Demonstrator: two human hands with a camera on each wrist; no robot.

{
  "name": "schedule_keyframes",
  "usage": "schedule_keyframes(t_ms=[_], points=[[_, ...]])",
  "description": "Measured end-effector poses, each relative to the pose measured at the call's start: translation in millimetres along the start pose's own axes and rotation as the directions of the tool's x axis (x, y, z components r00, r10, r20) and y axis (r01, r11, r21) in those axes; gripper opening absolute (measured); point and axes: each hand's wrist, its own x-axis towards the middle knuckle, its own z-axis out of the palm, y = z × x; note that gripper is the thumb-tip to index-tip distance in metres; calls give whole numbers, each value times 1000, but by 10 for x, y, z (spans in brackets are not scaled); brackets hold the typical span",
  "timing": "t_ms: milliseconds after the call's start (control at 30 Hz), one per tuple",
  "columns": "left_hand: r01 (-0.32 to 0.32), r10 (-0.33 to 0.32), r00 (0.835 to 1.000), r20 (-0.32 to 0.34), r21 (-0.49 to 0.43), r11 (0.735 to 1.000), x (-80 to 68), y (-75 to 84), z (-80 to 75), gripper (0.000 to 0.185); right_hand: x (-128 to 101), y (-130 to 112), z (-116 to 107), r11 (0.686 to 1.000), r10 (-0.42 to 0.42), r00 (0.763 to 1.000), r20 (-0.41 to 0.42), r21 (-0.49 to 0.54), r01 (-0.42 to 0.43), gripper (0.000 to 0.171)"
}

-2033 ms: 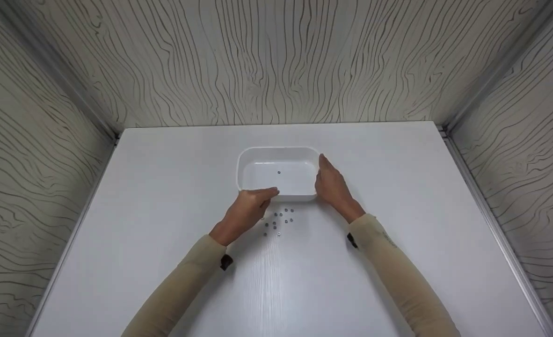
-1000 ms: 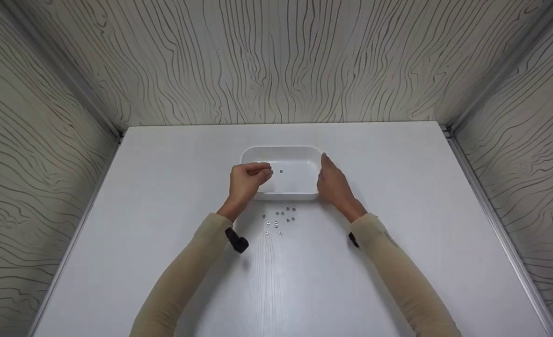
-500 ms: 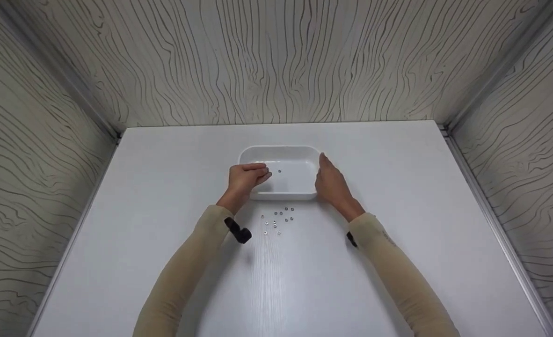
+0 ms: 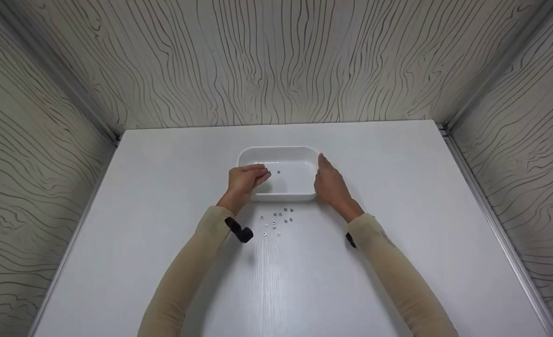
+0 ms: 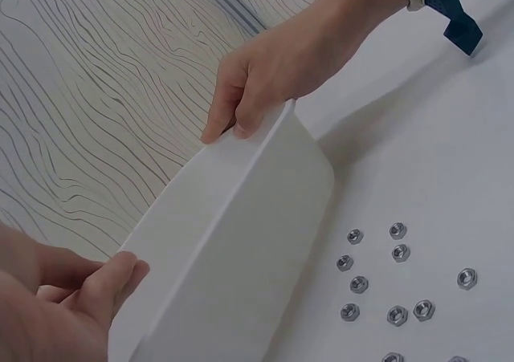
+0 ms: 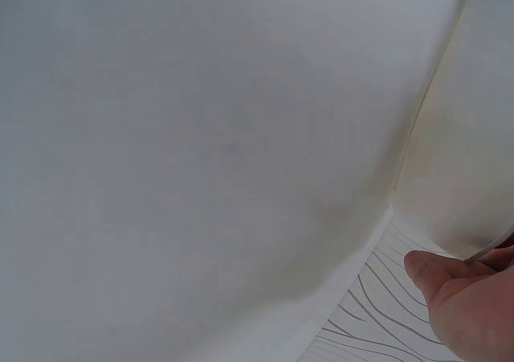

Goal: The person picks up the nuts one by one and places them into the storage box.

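A white rectangular tray [image 4: 279, 149] sits in the middle of the white table [image 4: 164, 187]. My left hand [image 4: 246, 178] hovers over the tray's left part, fingers curled, with a small grey nut [image 4: 267, 174] at its fingertips. One nut [image 4: 278, 172] lies inside the tray. My right hand [image 4: 330, 185] rests with straight fingers against the tray's right wall. Several loose nuts [image 4: 276, 220] lie on the table just in front of the tray. The left wrist view shows the tray's outer wall [image 5: 241, 242], the nuts [image 5: 385, 274], my left hand [image 5: 64, 306] and my right hand [image 5: 273, 73] at the rim.
Wood-grain panels [image 4: 276, 61] wall in the table at the back and on both sides. A black strap [image 4: 240, 231] sits on my left wrist. The right wrist view shows mostly white surface and my right hand [image 6: 466, 298].
Two seconds ago my left hand was at the tray's near edge by the loose nuts; it rose over the tray's left part and has stayed there. The right hand has not moved.
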Motion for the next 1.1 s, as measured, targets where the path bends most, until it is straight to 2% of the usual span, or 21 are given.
schedule_keyframes(t_ms=[267, 467, 633, 833, 900, 967, 1033, 1100], points=[[5, -5, 1000, -14, -7, 1000, -15, 25, -5, 38, 11, -7, -11, 1000, -5, 1000, -17, -3, 5, 57], [-11, 11, 1000, 22, 23, 1000, -66, 64, -23, 35, 22, 3, -9, 1000, -16, 1000, -22, -9, 16, 57], [-59, 53, 994, 98, 64, 996, -145, 84, -27, 34, 20, -3, -24, 1000, -9, 1000, -9, -1, 8, 57], [-167, 143, 974, 174, 133, 977, -279, 96, -2, 28, 25, -14, -48, 1000, -1, 1000, -7, 3, 1, 57], [-213, 174, 965, 197, 197, 957, -321, 87, -3, 25, 30, -14, -46, 1000, -4, 1000, -12, -1, 4, 57], [-264, 201, 952, 232, 283, 922, -360, 63, -18, 23, 28, -9, -37, 1000, -7, 1000, -12, -3, 7, 57], [-324, 226, 934, 278, 384, 865, -398, 29, -48, 22, 25, -2, -22, 1000, -7, 1000, -7, -2, 7, 57], [-390, 253, 910, 329, 467, 794, -436, -12, -87, 21, 22, 3, -8, 1000, -5, 1000, 0, 0, 5, 57]])
